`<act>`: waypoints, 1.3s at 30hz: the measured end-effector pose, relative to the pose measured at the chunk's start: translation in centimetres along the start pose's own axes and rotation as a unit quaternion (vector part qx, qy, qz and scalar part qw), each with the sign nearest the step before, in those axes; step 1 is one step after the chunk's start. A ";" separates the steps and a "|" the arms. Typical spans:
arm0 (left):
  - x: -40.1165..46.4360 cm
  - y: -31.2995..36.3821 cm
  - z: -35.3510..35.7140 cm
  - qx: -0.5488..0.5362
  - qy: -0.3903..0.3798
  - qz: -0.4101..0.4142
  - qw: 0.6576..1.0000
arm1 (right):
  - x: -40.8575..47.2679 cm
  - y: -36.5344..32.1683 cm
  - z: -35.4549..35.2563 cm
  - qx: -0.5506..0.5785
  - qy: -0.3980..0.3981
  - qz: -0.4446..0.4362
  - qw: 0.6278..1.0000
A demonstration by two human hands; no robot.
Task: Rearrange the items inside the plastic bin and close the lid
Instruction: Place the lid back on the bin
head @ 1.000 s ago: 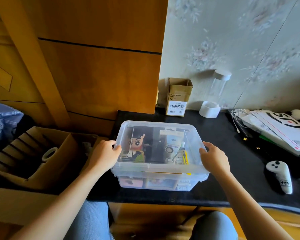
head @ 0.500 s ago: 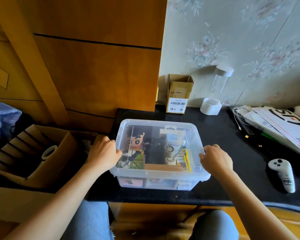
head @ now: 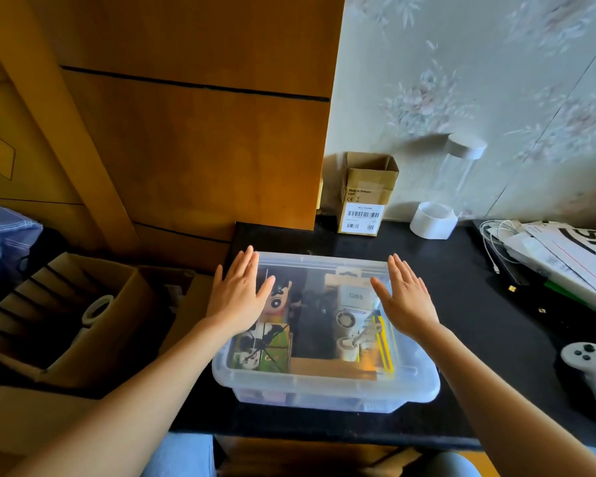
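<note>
A clear plastic bin (head: 324,395) stands on the black table near its front edge. Its clear lid (head: 320,266) lies flat on top. Through the lid I see a cartoon figure box (head: 279,301), a white Q88 package (head: 355,297), a dark item in the middle and yellow-edged packs at the right. My left hand (head: 240,296) lies flat on the lid's left side, fingers straight and pointing away. My right hand (head: 405,299) lies flat on the lid's right side in the same way.
A small cardboard box (head: 365,194) and a clear tube with white caps (head: 441,208) stand at the wall. White mailers and cables (head: 558,256) lie at right, a white controller (head: 592,373) nearer. An open carton (head: 66,321) sits left of the black table (head: 468,339).
Both hands left the bin's side edges and moved up onto the lid, now lying flat with straight fingers. The bin has stayed in place.
</note>
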State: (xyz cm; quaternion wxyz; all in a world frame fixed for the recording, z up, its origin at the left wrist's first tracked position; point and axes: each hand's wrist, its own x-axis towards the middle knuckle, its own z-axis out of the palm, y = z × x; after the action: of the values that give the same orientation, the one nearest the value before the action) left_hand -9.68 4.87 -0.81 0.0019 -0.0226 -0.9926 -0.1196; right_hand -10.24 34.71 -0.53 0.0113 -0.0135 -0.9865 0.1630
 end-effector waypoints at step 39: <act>-6.7 0.8 -1.2 -0.305 0.043 -0.264 0.914 | -8.2 1.1 0.4 0.300 0.053 0.255 0.918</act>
State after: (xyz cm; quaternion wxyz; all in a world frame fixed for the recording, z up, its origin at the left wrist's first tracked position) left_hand -2.91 5.08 0.44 0.0057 0.2457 -0.8769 -0.4131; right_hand -1.99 35.42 -1.39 0.0255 -0.2691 -0.8525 0.4475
